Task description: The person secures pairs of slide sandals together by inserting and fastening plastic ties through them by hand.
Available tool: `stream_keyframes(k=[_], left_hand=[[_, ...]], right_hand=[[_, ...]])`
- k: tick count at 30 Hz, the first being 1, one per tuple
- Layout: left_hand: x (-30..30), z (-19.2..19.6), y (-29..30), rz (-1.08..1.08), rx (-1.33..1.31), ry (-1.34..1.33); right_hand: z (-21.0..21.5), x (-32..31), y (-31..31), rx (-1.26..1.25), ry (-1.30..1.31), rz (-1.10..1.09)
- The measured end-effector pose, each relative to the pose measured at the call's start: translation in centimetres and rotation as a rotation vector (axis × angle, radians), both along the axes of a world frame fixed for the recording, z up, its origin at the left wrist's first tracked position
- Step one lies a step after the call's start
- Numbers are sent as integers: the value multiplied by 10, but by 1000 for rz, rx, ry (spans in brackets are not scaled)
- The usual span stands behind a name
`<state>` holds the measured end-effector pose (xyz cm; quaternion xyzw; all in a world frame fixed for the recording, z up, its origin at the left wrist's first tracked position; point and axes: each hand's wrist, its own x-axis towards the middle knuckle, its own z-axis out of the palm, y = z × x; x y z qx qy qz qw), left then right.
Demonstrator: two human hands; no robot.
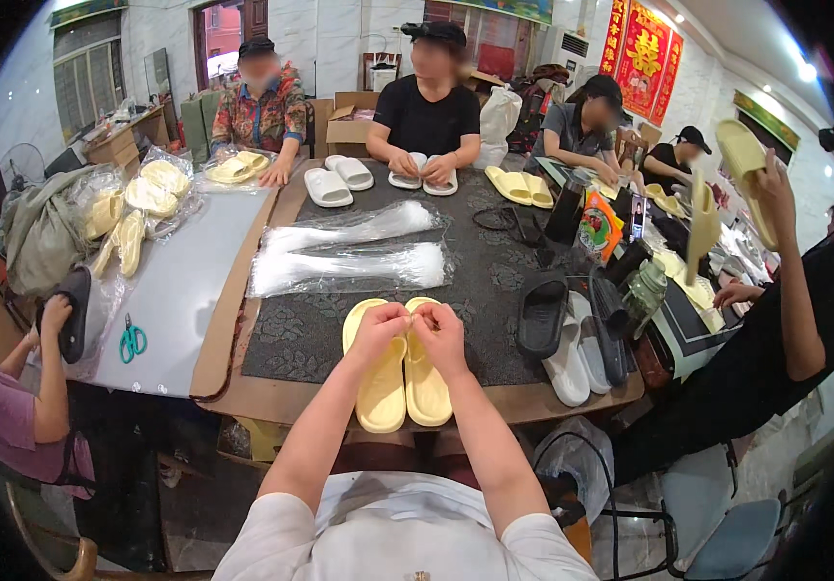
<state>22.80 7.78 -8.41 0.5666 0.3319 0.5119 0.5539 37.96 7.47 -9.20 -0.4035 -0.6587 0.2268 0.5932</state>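
Two pale yellow slide sandals [402, 382] lie side by side, soles down, at the table's near edge in front of me. My left hand [379, 328] and my right hand [439, 334] meet over their far ends, fingers pinched together on something too small to make out. The hands rest on the sandals' toe parts.
Clear bags of white plastic ties [344, 257] lie beyond the sandals on a dark patterned mat [485, 281]. Black and white sandals [572, 334] sit to the right, green scissors [132, 339] to the left. Several people work around the table with white and yellow sandals.
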Motion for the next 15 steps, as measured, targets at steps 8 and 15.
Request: stream_keyframes(k=[8, 15], left_hand=[[3, -4, -2, 172, -16, -110], [7, 2, -6, 263, 23, -117]], right_hand=[[0, -7, -1, 39, 23, -96], [5, -3, -6, 132, -29, -86]])
